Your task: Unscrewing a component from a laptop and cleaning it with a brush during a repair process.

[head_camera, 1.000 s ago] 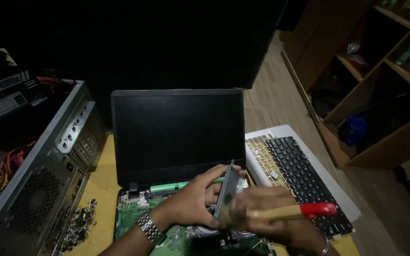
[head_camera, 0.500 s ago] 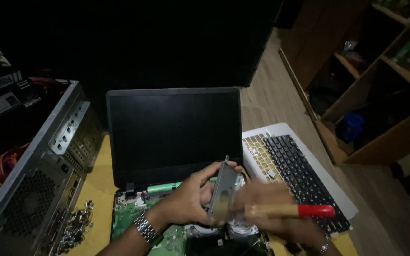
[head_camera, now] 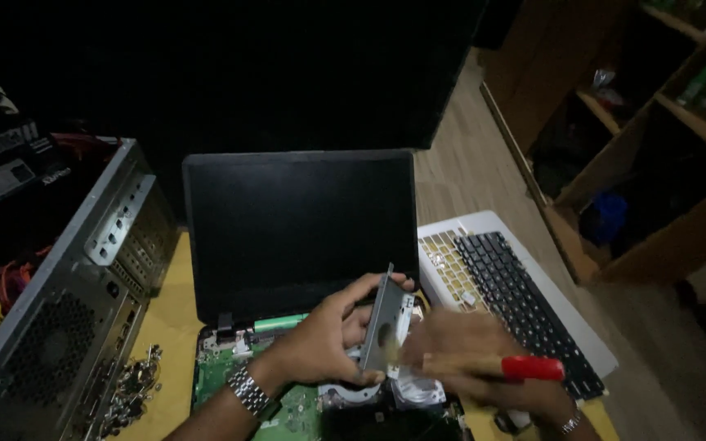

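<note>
The left hand (head_camera: pixel 328 339) is gripping a thin grey metal drive tray (head_camera: pixel 383 322) on edge, thumb on the near face and fingers curled round the far side, so the part is standing nearly upright and tilting a little to the right. It is hovering over the opened laptop base (head_camera: pixel 230 376), whose green circuit board is lying exposed at the front edge of the yellow-topped table (head_camera: pixel 169 302). A metal-link wristwatch (head_camera: pixel 248 390) is sitting on the left wrist. The right hand (head_camera: pixel 484 371) is blurring badly; it is wrapping around a brush (head_camera: pixel 492 367) with a pale wooden shaft and a red end, the shaft lying roughly level and its left tip meeting the tray's near face. The fingers appear closed round the shaft, though the blur is keeping the exact grip from showing. Behind both hands the laptop's dark screen (head_camera: pixel 300 233) is standing upright. Just right of the hands, a detached keyboard panel (head_camera: pixel 516 302) with a silver frame and black keys is lying at the table's right edge, partly overhanging. At the left edge an open desktop computer case (head_camera: pixel 59 310) is resting, with a scatter of small screws (head_camera: pixel 132 388) just beside it.
</note>
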